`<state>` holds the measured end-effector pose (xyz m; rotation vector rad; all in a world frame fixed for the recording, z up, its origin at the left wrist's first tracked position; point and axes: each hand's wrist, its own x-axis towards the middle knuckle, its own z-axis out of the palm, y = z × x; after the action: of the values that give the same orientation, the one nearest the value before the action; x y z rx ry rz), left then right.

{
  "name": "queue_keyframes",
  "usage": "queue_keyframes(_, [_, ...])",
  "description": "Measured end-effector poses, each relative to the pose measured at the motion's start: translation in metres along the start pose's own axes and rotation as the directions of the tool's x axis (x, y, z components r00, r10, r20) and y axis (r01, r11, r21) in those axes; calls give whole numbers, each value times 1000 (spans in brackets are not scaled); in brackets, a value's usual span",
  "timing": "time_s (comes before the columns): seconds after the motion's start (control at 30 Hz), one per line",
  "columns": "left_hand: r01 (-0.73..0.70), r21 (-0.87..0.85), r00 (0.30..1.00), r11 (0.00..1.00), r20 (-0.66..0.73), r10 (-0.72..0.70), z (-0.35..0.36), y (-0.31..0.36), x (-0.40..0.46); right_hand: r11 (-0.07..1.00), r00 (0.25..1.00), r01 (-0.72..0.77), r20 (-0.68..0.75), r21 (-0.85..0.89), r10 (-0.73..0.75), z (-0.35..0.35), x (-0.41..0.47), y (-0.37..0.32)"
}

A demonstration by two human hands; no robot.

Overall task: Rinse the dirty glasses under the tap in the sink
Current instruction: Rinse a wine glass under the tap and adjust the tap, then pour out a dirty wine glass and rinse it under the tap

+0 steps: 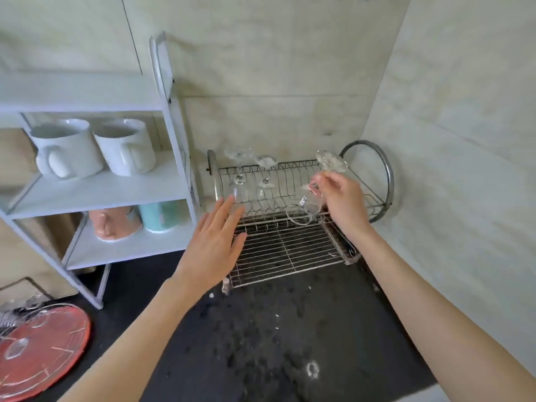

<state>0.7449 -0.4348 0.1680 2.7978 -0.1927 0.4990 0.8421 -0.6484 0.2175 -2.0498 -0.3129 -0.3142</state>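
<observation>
My right hand (340,198) grips the stem of a clear stemmed glass (309,203), held upside down and tilted, its bowl over the upper tier of the wire dish rack (290,250). Two more stemmed glasses stand upside down in the rack's upper tier, one at the left (239,169) and one in the middle (265,172). My left hand (216,242) hovers flat with fingers spread in front of the rack's left side, holding nothing. At the bottom left a red tray (55,349) carries a few more clear glasses. No sink or tap is in view.
A white shelf unit (171,158) stands left of the rack with two white mugs (92,149) above and a pink (114,224) and a teal cup (159,216) below. The dark counter (275,329) is wet with droplets. Tiled walls close in behind and at the right.
</observation>
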Motion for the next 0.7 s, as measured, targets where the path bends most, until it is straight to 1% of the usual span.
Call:
queue_keyframes(0.13, [85,40,994,996,-79,-81,0,-5,28,997,1000,15,15,-71,-14,15,65,20])
queue_keyframes(0.23, [181,68,974,981,-151,-169,5,-10,35,989,994,18,111,-149,-2,32,92,38])
queue_keyframes(0.3, [259,101,957,961,-162,-241,8,-11,37,981,987,31,164,-190,0,45,105,53])
queue_keyframes(0.37, [307,133,945,942,-164,-284,11,-12,39,977,979,32,204,-209,12,55,114,67])
queue_keyframes(0.53, [340,215,938,916,-151,-313,19,-13,41,989,965,30,263,-143,9,68,127,87])
queue_keyframes(0.7, [367,192,928,910,-146,-343,20,-10,43,983,956,65,292,-174,-12,71,129,90])
